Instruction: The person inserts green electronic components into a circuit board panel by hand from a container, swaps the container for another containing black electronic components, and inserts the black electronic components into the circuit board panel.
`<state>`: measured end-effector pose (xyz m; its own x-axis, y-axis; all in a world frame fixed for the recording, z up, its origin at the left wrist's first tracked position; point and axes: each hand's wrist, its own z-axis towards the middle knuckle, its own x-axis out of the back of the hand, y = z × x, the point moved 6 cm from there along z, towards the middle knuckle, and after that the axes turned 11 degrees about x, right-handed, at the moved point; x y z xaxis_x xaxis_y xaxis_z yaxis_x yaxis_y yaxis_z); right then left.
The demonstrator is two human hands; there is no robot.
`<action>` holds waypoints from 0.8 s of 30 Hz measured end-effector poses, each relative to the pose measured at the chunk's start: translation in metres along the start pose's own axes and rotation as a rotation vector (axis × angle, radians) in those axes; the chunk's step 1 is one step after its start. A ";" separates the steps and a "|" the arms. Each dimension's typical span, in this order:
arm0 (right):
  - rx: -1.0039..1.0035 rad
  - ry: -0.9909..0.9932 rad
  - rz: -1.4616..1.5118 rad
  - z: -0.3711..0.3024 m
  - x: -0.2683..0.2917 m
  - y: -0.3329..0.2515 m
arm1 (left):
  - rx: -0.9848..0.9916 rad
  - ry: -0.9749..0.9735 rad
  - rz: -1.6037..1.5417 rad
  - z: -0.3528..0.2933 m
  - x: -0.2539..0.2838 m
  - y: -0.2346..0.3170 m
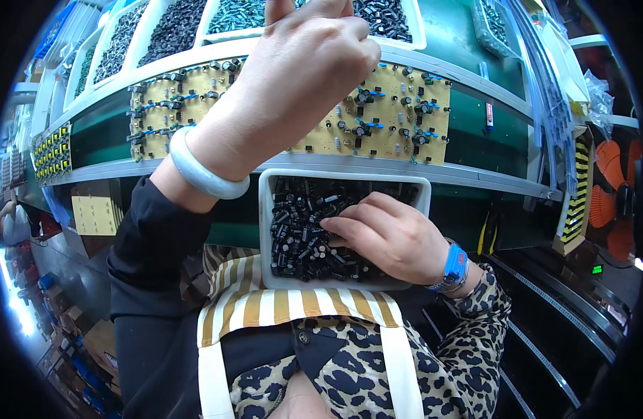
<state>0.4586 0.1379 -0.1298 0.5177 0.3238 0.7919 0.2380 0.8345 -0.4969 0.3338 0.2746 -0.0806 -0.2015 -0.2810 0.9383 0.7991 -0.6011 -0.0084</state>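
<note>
My left hand point(321, 52) is raised over the far bins, with a pale bangle point(206, 167) on its wrist. The upper edge of the picture cuts off most of its fingers, so their grip cannot be told. Close to my body, my right hand point(391, 237) dips into a white tray point(267, 230) heaped with small black cylindrical capacitors point(300, 234). Its fingers are bent and drawn together among the parts; what lies between the fingertips is hidden. Beneath my left forearm spreads a tan circuit board panel point(426, 119) fitted with capacitors, resistors and other components.
Bins of dark parts point(171, 31) and teal parts point(237, 17) line the far side. A smaller board point(52, 153) with yellow-and-black parts lies left. Metal rails point(489, 178) run across the bench. Yellow-handled pliers point(487, 234) and an orange fan point(611, 199) are at right.
</note>
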 end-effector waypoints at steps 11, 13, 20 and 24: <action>-0.572 0.512 0.260 -0.034 0.068 0.057 | 0.157 0.239 -0.129 -0.062 0.015 0.000; -0.616 0.572 0.272 -0.039 0.073 0.065 | 0.146 0.166 -0.047 -0.070 0.010 0.001; -0.632 0.539 0.135 -0.027 0.090 0.080 | 0.179 0.151 -0.138 -0.073 0.005 -0.004; -0.526 0.404 -0.162 -0.007 0.102 0.089 | 0.132 0.138 -0.311 -0.089 0.011 0.019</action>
<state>0.5386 0.2421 -0.0961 0.6836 -0.0641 0.7270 0.6532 0.4980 -0.5703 0.2962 0.1932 -0.1015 -0.5138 -0.2040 0.8333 0.7520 -0.5745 0.3230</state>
